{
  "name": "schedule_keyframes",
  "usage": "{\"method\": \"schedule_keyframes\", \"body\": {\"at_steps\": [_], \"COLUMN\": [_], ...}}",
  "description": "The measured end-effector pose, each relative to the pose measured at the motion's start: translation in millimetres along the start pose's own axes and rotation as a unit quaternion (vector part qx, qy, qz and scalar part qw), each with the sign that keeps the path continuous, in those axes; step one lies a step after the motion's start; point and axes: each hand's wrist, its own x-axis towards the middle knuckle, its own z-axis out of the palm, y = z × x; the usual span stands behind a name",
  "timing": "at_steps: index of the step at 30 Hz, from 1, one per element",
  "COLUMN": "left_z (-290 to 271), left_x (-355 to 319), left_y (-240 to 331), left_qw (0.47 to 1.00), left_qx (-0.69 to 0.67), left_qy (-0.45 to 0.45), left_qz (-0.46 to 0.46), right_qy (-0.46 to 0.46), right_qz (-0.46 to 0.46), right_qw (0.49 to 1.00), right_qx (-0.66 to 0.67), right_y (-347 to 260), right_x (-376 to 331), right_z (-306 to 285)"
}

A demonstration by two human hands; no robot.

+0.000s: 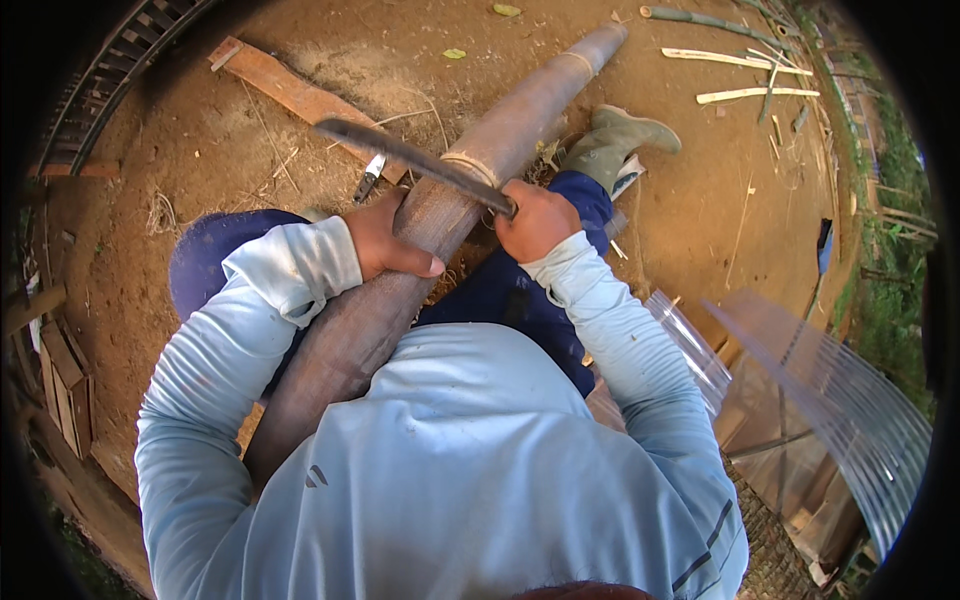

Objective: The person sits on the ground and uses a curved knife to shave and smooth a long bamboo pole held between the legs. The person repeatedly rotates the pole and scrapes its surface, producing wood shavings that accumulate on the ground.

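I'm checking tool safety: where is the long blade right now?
Upper centre of the head view: the blade extends from the right hand across the thick brown pole, toward the upper left.

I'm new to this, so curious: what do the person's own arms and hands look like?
The left sleeve and right sleeve are long, light blue and wrinkled. The left cuff is loose and stained; dark stripes mark the right sleeve's upper part. The fingers wear no gloves.

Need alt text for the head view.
A person's right hand grips a dark long-bladed knife, seen across a thick brown bamboo pole on which the left hand rests. The pole slants between blue-trousered legs over dirt, with a reddish-brown plank at upper left and clear corrugated sheeting at lower right.
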Motion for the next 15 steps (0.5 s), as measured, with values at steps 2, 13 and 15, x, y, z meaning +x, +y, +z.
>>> {"method": "schedule_keyframes", "body": {"at_steps": [2, 13, 15], "left_z": [-4, -6, -4], "left_x": [4, -1, 0], "left_y": [-5, 4, 3], "left_qw": [1.0, 0.999, 0.999], "left_qx": [-0.006, 0.046, 0.031], "left_qy": [-0.005, 0.009, 0.012], "left_qz": [0.007, -0.015, 0.007], "right_qy": [0.004, -0.035, -0.036], "right_qz": [-0.006, -0.027, -0.028], "right_qw": [1.0, 0.999, 0.999], "right_qx": [-0.011, -0.022, -0.02], "right_y": [8, 6, 8], "right_x": [3, 5, 7], "right_z": [-1, -9, -8]}}
